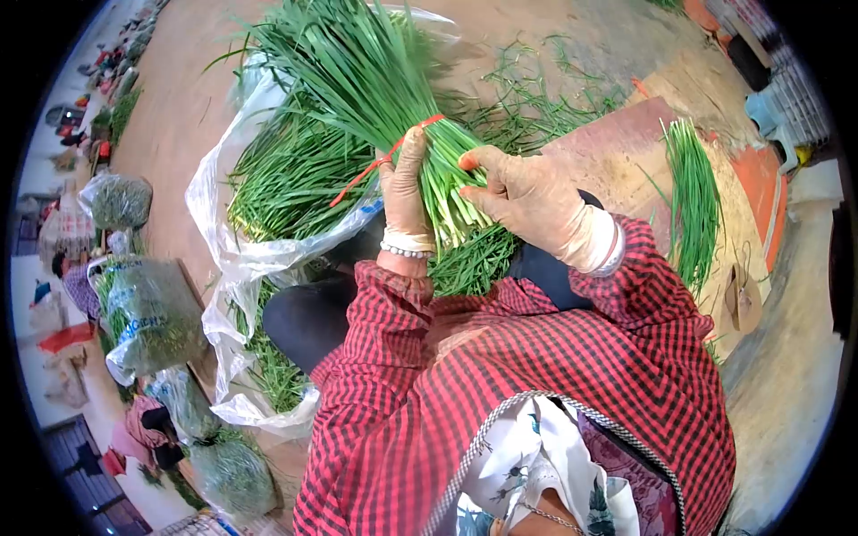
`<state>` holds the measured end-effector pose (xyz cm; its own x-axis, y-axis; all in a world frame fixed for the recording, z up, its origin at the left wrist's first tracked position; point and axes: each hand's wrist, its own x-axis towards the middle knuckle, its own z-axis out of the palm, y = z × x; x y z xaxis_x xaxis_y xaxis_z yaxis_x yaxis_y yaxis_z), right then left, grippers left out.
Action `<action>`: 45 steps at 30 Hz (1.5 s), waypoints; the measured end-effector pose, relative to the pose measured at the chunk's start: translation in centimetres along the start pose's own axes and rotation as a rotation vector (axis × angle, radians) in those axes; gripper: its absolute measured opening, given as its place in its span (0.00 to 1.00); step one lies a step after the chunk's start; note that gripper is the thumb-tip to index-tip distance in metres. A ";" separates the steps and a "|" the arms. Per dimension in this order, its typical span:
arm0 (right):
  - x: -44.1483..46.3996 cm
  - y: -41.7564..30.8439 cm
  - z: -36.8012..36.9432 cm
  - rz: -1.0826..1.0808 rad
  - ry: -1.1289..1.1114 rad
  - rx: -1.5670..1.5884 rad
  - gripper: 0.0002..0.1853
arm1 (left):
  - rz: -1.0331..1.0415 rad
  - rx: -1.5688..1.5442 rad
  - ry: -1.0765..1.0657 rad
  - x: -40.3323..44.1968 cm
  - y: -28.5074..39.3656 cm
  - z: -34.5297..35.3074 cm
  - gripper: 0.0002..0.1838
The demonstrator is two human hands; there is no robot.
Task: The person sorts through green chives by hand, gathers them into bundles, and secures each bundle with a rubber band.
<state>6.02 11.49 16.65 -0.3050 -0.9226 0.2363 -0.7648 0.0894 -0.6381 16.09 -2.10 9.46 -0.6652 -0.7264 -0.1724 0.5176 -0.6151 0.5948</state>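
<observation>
A bunch of green chives (353, 80) with pale stem ends is held up over my lap. My left hand (405, 196), in a thin glove and with a beaded bracelet at the wrist, is closed around its lower part, the thumb up along the stems. A red tie (357, 176) crosses the bunch by that thumb, one end hanging loose. My right hand (541, 204), gloved with orange-stained fingertips, grips the stems from the right with thumb and forefinger. Behind the bunch, more chives (290, 179) lie in a clear plastic bag (214, 196).
At my right, a small bundle of chives (693, 205) lies on a flat board (617, 147). Loose trimmings (536, 98) litter the floor ahead. Filled plastic bags (152, 313) stand along the left, near another person (143, 433). Crates (795, 107) are at the far right.
</observation>
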 end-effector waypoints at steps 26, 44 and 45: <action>-0.3 -5.1 4.7 -0.407 -0.074 -0.029 0.10 | 0.424 0.068 0.247 -3.4 7.9 -7.1 0.26; -2.2 -1.4 4.1 -0.118 -0.664 -0.314 0.08 | 0.596 0.131 0.306 -2.6 7.7 -7.0 0.35; -2.0 -3.1 4.2 -0.195 -0.469 -0.178 0.08 | 0.631 0.124 0.296 -2.1 7.3 -7.6 0.37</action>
<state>11.38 11.52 15.02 0.1075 -0.9934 -0.0411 -0.8786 -0.0755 -0.4716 25.37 -7.37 8.15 -0.0752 -0.9964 0.0392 0.6797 -0.0225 0.7331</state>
